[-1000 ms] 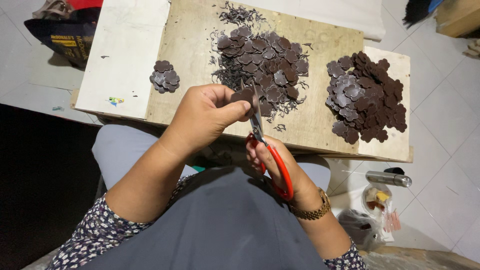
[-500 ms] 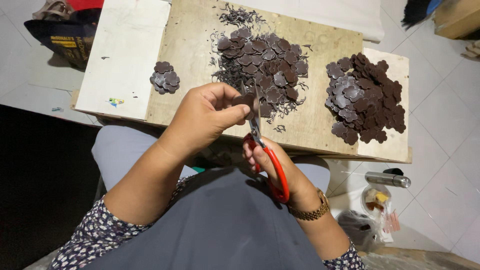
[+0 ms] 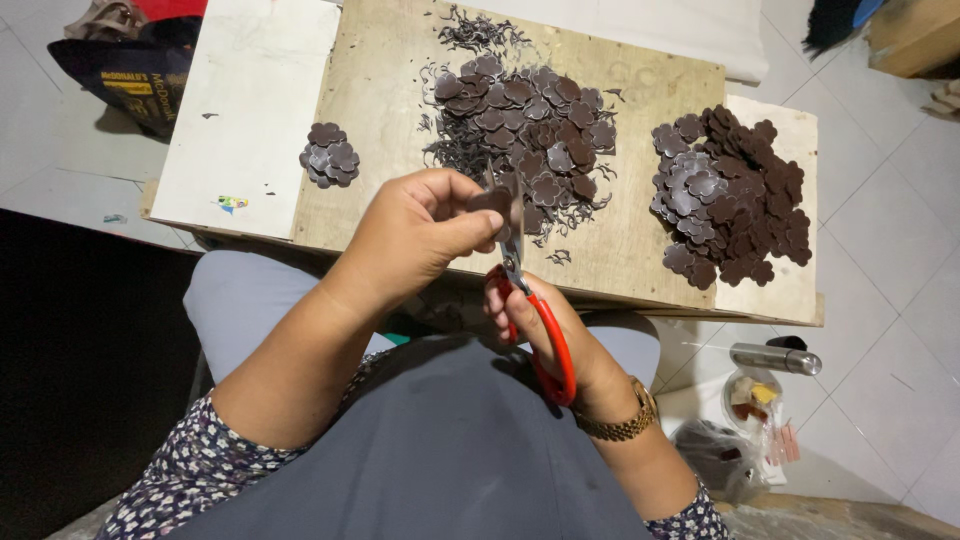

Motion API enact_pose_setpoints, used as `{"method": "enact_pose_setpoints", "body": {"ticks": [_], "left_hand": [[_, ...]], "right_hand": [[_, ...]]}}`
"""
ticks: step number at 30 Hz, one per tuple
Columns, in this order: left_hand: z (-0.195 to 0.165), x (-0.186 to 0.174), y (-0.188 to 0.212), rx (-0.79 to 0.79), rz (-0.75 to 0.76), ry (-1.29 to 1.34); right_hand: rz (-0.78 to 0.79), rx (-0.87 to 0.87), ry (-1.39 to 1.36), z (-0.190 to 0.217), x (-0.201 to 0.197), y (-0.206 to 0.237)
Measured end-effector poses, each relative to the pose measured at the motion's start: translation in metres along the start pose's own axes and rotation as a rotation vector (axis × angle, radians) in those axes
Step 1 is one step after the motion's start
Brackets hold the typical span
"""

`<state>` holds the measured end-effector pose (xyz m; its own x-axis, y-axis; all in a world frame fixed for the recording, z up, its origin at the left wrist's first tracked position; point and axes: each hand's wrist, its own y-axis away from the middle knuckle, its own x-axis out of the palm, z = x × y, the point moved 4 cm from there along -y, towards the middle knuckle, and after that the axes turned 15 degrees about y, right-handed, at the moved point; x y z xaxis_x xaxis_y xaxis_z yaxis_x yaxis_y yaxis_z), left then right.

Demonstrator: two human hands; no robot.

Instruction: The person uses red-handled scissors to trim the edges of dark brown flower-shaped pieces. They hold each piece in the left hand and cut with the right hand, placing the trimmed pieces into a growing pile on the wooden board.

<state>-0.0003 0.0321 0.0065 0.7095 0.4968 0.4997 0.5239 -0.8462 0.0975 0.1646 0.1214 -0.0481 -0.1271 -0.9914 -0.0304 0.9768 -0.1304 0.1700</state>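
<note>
My left hand (image 3: 420, 235) pinches a small dark brown flower-shaped piece (image 3: 490, 202) between thumb and fingers, just above the near edge of a wooden board (image 3: 640, 240). My right hand (image 3: 540, 330) grips red-handled scissors (image 3: 545, 340), whose blades (image 3: 512, 240) point up and meet the piece. On the board lie three groups of the same brown pieces: a small stack (image 3: 330, 155) at the left, a spread pile with thin trimmings (image 3: 530, 125) in the middle, and a dense heap (image 3: 730, 195) at the right.
A white panel (image 3: 250, 110) lies left of the wooden board. A dark bag (image 3: 130, 65) sits on the tiled floor at far left. At lower right a metal cylinder (image 3: 775, 358) and a plastic bag of scraps (image 3: 755, 400) rest on the floor.
Both hands stay in place at the board's near edge. The scissors have shifted slightly against the brown piece, which my left hand has turned a little.
</note>
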Motion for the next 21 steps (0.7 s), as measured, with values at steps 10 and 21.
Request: {"method": "enact_pose_setpoints", "body": {"ticks": [10, 21], "left_hand": [[0.011, 0.000, -0.001, -0.110, 0.030, 0.114], [0.014, -0.002, -0.001, -0.210, 0.007, 0.181]], "right_hand": [[0.022, -0.072, -0.006, 0.007, 0.002, 0.000], [0.012, -0.100, 0.056, 0.006, -0.001, 0.001]]}}
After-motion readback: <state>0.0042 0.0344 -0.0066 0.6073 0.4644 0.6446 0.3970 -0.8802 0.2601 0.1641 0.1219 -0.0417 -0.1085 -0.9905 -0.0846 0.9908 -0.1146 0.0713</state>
